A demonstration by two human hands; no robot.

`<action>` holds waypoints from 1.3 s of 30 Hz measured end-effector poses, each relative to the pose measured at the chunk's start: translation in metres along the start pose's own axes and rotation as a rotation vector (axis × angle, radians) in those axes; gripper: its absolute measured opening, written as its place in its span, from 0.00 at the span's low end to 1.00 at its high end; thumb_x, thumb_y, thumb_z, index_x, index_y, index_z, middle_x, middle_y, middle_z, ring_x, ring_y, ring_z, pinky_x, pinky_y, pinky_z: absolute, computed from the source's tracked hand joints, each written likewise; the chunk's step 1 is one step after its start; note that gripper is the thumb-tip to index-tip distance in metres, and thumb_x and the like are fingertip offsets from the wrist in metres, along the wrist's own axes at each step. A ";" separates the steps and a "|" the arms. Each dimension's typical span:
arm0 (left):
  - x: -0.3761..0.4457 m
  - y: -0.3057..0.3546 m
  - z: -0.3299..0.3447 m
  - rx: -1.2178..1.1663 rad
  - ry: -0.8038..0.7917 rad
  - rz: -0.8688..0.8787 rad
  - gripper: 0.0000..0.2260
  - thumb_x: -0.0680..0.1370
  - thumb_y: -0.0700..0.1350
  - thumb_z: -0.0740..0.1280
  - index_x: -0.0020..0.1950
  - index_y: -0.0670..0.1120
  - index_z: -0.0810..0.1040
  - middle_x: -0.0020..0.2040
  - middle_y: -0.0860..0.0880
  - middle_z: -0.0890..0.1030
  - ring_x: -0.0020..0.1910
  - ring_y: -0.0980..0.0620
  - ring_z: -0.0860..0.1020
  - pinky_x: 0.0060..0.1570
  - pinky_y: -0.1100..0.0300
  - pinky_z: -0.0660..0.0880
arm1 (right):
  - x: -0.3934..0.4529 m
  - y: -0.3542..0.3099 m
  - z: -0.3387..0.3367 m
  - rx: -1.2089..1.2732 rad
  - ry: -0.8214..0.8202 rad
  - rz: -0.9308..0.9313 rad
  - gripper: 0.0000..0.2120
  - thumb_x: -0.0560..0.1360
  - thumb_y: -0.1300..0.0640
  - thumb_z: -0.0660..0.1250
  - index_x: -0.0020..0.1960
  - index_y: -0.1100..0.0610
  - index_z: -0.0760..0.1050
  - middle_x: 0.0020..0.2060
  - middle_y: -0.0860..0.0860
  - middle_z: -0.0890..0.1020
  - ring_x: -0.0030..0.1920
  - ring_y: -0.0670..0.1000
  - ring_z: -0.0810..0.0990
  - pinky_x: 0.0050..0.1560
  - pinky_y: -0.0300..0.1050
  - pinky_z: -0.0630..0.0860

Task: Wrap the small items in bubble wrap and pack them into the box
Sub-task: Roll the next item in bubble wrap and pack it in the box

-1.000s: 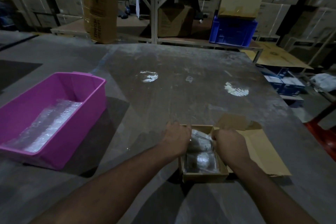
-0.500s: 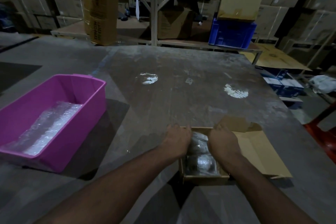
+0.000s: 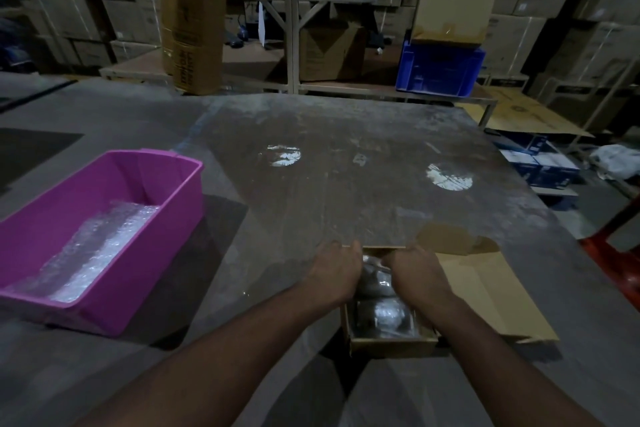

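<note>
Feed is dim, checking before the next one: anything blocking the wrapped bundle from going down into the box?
Nothing visible does. Both the left hand and right hand are at the wrapped bundle, already inside the open cardboard box.

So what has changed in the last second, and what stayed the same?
Both hands moved toward each other over the far end of the box: the right hand slid left, the left hand barely shifted, both pressing on the wrapped bundles. The box, its open flap and the pink tub stayed put.
</note>
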State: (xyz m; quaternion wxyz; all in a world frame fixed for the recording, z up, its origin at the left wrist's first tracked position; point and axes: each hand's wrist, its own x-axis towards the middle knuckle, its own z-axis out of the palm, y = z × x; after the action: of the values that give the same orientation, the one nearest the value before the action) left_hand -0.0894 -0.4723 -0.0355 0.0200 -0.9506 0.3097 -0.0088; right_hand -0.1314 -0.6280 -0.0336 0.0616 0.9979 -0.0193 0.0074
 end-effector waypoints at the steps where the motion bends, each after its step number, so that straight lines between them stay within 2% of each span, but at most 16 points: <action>1: -0.001 0.000 0.001 0.003 0.005 0.004 0.25 0.77 0.44 0.70 0.71 0.41 0.66 0.60 0.40 0.82 0.60 0.40 0.78 0.57 0.52 0.72 | -0.002 0.002 -0.001 -0.012 0.018 0.014 0.14 0.75 0.59 0.65 0.57 0.49 0.82 0.52 0.50 0.85 0.58 0.53 0.78 0.53 0.45 0.73; 5: -0.003 -0.001 -0.001 -0.004 -0.018 0.011 0.28 0.74 0.45 0.73 0.70 0.41 0.66 0.60 0.41 0.82 0.60 0.40 0.77 0.57 0.51 0.71 | -0.009 0.005 0.000 -0.006 -0.030 0.015 0.11 0.75 0.60 0.66 0.54 0.50 0.82 0.49 0.51 0.85 0.58 0.54 0.77 0.52 0.48 0.73; 9: -0.006 -0.004 -0.006 -0.084 -0.004 0.017 0.23 0.76 0.46 0.71 0.68 0.44 0.68 0.59 0.41 0.82 0.59 0.40 0.77 0.56 0.50 0.71 | -0.010 0.009 0.003 0.129 0.094 0.061 0.15 0.74 0.63 0.65 0.54 0.49 0.83 0.43 0.50 0.84 0.50 0.51 0.76 0.45 0.45 0.73; 12: -0.014 -0.012 -0.010 -0.146 0.091 0.020 0.15 0.79 0.46 0.66 0.65 0.47 0.70 0.57 0.43 0.82 0.59 0.41 0.77 0.55 0.51 0.70 | -0.014 0.004 -0.005 0.380 0.148 0.105 0.16 0.74 0.65 0.64 0.54 0.51 0.83 0.38 0.50 0.80 0.47 0.51 0.75 0.43 0.46 0.75; 16: -0.030 -0.032 -0.013 -0.335 0.207 -0.042 0.09 0.80 0.48 0.63 0.59 0.51 0.76 0.53 0.46 0.82 0.58 0.44 0.76 0.54 0.51 0.71 | -0.021 -0.021 -0.016 0.731 0.164 0.130 0.17 0.73 0.59 0.61 0.55 0.48 0.84 0.46 0.44 0.85 0.54 0.49 0.79 0.52 0.47 0.78; 19: -0.049 -0.056 -0.014 -0.487 0.250 -0.123 0.06 0.80 0.50 0.65 0.55 0.52 0.78 0.49 0.50 0.84 0.56 0.47 0.77 0.51 0.51 0.75 | -0.026 -0.050 -0.023 0.821 0.231 0.091 0.15 0.74 0.55 0.60 0.53 0.47 0.84 0.47 0.42 0.85 0.53 0.46 0.77 0.52 0.44 0.75; 22: -0.077 -0.086 -0.021 -0.554 0.284 -0.187 0.05 0.80 0.49 0.66 0.54 0.53 0.80 0.48 0.54 0.83 0.52 0.52 0.77 0.50 0.52 0.76 | -0.024 -0.086 -0.031 0.900 0.224 0.058 0.12 0.78 0.60 0.65 0.53 0.46 0.83 0.48 0.42 0.84 0.52 0.42 0.79 0.53 0.31 0.71; 25: -0.108 -0.119 -0.033 -0.609 0.349 -0.277 0.04 0.80 0.49 0.68 0.54 0.54 0.80 0.46 0.57 0.82 0.45 0.59 0.79 0.47 0.55 0.78 | -0.020 -0.126 -0.046 0.948 0.237 -0.029 0.12 0.77 0.62 0.66 0.51 0.47 0.84 0.43 0.38 0.83 0.52 0.40 0.77 0.53 0.30 0.70; 28: -0.138 -0.159 -0.044 -0.641 0.444 -0.359 0.03 0.79 0.49 0.69 0.53 0.55 0.79 0.44 0.58 0.82 0.42 0.61 0.80 0.44 0.57 0.79 | -0.011 -0.170 -0.061 0.987 0.222 -0.150 0.12 0.77 0.62 0.66 0.52 0.49 0.85 0.43 0.39 0.83 0.50 0.39 0.74 0.47 0.25 0.67; 30: -0.157 -0.189 -0.049 -0.640 0.499 -0.414 0.03 0.79 0.49 0.70 0.51 0.55 0.79 0.43 0.59 0.82 0.41 0.62 0.80 0.43 0.57 0.78 | -0.002 -0.201 -0.068 0.989 0.189 -0.217 0.11 0.78 0.60 0.65 0.52 0.48 0.84 0.44 0.40 0.84 0.50 0.39 0.73 0.47 0.30 0.69; 32: -0.174 -0.219 -0.050 -0.615 0.534 -0.477 0.03 0.78 0.49 0.70 0.50 0.56 0.79 0.42 0.60 0.82 0.40 0.62 0.79 0.42 0.57 0.77 | 0.008 -0.234 -0.075 0.990 0.194 -0.280 0.11 0.78 0.59 0.65 0.52 0.48 0.84 0.44 0.40 0.84 0.49 0.41 0.74 0.49 0.39 0.73; 35: -0.196 -0.263 -0.047 -0.604 0.532 -0.568 0.03 0.78 0.47 0.70 0.49 0.55 0.79 0.42 0.60 0.82 0.38 0.62 0.79 0.42 0.55 0.77 | 0.020 -0.281 -0.089 1.011 0.218 -0.351 0.11 0.77 0.61 0.66 0.51 0.49 0.85 0.43 0.41 0.84 0.48 0.44 0.77 0.51 0.47 0.77; 39: -0.217 -0.313 -0.040 -0.580 0.507 -0.653 0.03 0.79 0.45 0.69 0.51 0.54 0.79 0.44 0.57 0.83 0.39 0.56 0.80 0.39 0.57 0.74 | 0.038 -0.337 -0.107 0.951 0.213 -0.410 0.12 0.76 0.65 0.65 0.53 0.55 0.85 0.48 0.48 0.86 0.49 0.46 0.83 0.55 0.47 0.79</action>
State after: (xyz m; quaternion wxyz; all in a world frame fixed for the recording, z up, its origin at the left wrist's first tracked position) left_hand -0.0817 -0.0930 0.0167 -0.3244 -0.9323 -0.0190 -0.1587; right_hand -0.0814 -0.2824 0.0323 -0.3963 0.8926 0.1879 0.1044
